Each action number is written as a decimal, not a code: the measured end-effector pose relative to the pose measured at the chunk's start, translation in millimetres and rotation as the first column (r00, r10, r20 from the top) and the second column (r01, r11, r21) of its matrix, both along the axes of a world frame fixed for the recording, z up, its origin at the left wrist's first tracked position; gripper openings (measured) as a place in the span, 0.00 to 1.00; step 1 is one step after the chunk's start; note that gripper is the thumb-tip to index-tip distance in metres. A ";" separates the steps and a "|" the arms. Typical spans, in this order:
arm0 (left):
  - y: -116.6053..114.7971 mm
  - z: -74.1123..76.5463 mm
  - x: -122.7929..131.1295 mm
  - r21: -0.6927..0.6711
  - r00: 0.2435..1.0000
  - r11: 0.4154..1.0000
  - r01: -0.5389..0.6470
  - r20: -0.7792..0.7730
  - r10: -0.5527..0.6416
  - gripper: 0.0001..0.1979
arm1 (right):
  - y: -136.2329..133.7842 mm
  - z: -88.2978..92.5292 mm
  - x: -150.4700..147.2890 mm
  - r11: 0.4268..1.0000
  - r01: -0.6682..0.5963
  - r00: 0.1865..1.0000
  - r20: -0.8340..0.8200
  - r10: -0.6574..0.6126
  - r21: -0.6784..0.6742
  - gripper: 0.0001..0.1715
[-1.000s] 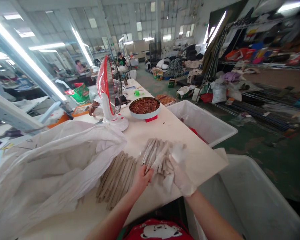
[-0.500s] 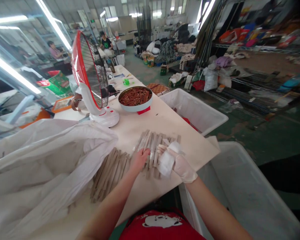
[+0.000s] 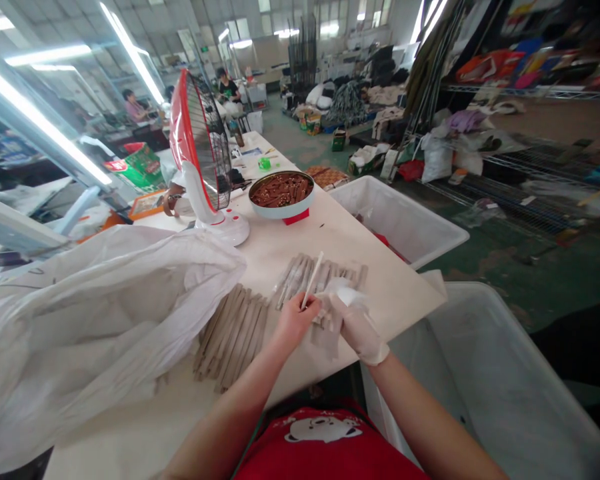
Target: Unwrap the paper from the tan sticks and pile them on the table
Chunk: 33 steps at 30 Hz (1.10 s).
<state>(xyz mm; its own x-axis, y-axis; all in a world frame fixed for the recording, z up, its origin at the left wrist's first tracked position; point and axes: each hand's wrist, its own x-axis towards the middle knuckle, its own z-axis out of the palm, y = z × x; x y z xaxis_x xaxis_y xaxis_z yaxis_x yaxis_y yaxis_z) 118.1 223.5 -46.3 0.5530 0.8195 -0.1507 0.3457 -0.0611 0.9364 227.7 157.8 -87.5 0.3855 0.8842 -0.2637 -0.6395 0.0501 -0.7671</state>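
Your left hand is bare and closed on a thin pale stick, which rises from your fingertips and tilts away from you. It is smooth, straight and lighter than the sticks around it. Your right hand, in a thin translucent glove, is curled around a soft, crumpled white wad; cloth or tissue, cannot tell. Just ahead of and partly under both hands lies a loose pile of pale sticks, slender and matte, overlapping at roughly parallel angles. To your left of it, a bundle of darker beige sticks lies slantwise on the white table. Farther along stand a round tin of reddish-brown sticks and a red-and-white fan. A crumpled white plastic sack spreads over the table's left side, and a white plastic bin stands past its right edge.
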 end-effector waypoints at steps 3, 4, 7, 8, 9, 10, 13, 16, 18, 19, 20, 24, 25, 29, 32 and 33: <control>-6.2 9.4 -7.5 -0.069 0.998 0.996 0.059 0.016 -0.058 0.12 | -5.8 8.3 3.7 1.000 0.024 0.998 0.051 -0.025 0.015 0.18; -9.1 11.8 -12.5 -0.101 0.996 0.991 0.084 0.026 -0.082 0.14 | -6.5 10.9 6.8 0.998 0.065 0.997 0.050 -0.065 0.003 0.18; -22.9 15.8 -31.2 -0.208 0.987 0.965 0.159 0.033 -0.155 0.21 | -9.1 18.6 18.3 0.989 0.139 0.990 -0.021 -0.140 -0.041 0.19; -29.3 16.2 -37.0 -0.248 0.983 0.952 0.182 0.027 -0.180 0.22 | -10.7 21.2 21.5 0.987 0.150 0.987 -0.055 -0.153 -0.053 0.20; -36.2 16.3 -41.7 -0.286 0.979 0.937 0.201 0.019 -0.204 0.24 | -12.5 23.6 23.8 0.987 0.147 0.984 -0.092 -0.153 -0.063 0.21; -43.2 16.2 -45.1 -0.319 0.973 0.922 0.221 0.013 -0.229 0.25 | -14.2 25.7 25.3 0.988 0.136 0.981 -0.127 -0.144 -0.070 0.21; -60.4 15.0 -46.7 -0.343 0.963 0.903 0.258 0.011 -0.270 0.26 | -17.5 28.4 24.5 0.991 0.104 0.979 -0.170 -0.117 -0.083 0.21; -66.9 11.4 -42.0 -0.315 0.963 0.914 0.258 0.003 -0.271 0.26 | -17.5 28.2 21.0 0.972 0.216 0.972 -0.071 -0.223 -0.095 0.21; -66.9 7.2 -40.8 -0.307 0.965 0.919 0.247 -0.013 -0.263 0.26 | -18.8 30.0 19.5 0.939 0.326 0.945 0.053 -0.322 -0.107 0.21; -66.5 5.1 -41.3 -0.313 0.965 0.919 0.240 -0.023 -0.260 0.26 | -20.5 31.9 19.2 0.924 0.362 0.930 0.123 -0.348 -0.121 0.21; -66.1 3.4 -42.3 -0.325 0.965 0.916 0.235 -0.031 -0.259 0.26 | -23.1 34.3 18.9 0.916 0.378 0.917 0.190 -0.351 -0.137 0.22; -64.4 6.1 -46.1 -0.399 0.963 0.885 0.239 -0.017 -0.268 0.27 | -37.1 41.8 14.0 0.920 0.340 0.895 0.367 -0.254 -0.195 0.23; -63.4 9.2 -46.1 -0.410 0.963 0.878 0.245 -0.005 -0.271 0.27 | -39.8 41.8 11.2 0.926 0.318 0.899 0.376 -0.226 -0.203 0.22; -55.4 20.4 -47.0 -0.424 0.959 0.866 0.264 0.017 -0.284 0.26 | -42.8 34.4 -0.8 0.979 0.098 0.959 0.279 -0.045 -0.179 0.22; -49.5 18.8 -52.4 -0.348 0.948 0.900 0.261 -0.082 -0.306 0.22 | -39.7 27.0 -5.5 0.985 0.134 0.976 0.188 -0.112 -0.108 0.23; -48.2 17.1 -54.1 -0.298 0.947 0.922 0.249 -0.122 -0.295 0.20 | -38.7 25.0 -7.4 0.977 0.187 0.969 0.181 -0.167 -0.099 0.22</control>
